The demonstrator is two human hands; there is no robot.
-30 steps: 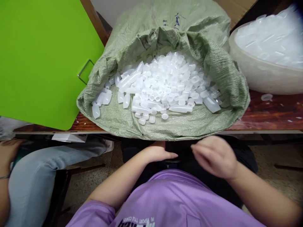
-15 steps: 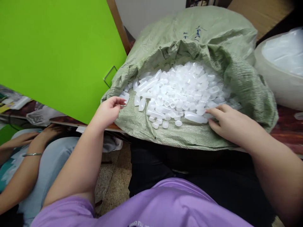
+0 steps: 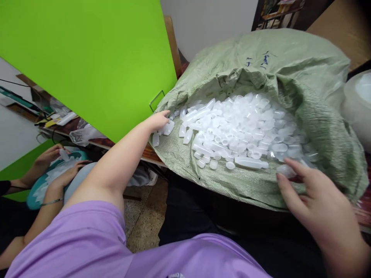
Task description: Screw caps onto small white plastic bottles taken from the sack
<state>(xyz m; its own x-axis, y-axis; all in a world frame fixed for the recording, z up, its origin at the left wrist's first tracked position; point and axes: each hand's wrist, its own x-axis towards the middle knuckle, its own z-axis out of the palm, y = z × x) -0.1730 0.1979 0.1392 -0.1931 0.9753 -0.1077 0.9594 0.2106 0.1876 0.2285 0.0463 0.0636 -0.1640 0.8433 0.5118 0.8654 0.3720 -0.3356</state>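
Observation:
A heap of translucent white plastic pieces (image 3: pixel 243 119), hollow and mostly short, lies in the mouth of a pale green woven sack (image 3: pixel 185 166). My left hand (image 3: pixel 159 120) is at the sack's left edge, over a few pieces (image 3: pixel 169 127) there. Its visible fingertips are apart; the other fingers are hidden. At the right front of the heap, my right hand (image 3: pixel 315 193) has thumb and index finger closed around one translucent piece (image 3: pixel 285 170). A longer piece (image 3: pixel 251 162) lies to the left of that hand.
A bright green board (image 3: pixel 95 58) with a wire handle stands at the left. A large pale tub (image 3: pixel 359 108) is on the right. At the lower left, a co-worker's hands (image 3: pixel 49 154) are over a teal basin (image 3: pixel 36 193) of similar pieces.
My view has swung left, showing the co-worker's basin. My right hand has drawn back rightward with a piece between its fingers. My left hand has moved in over the pieces at the left edge.

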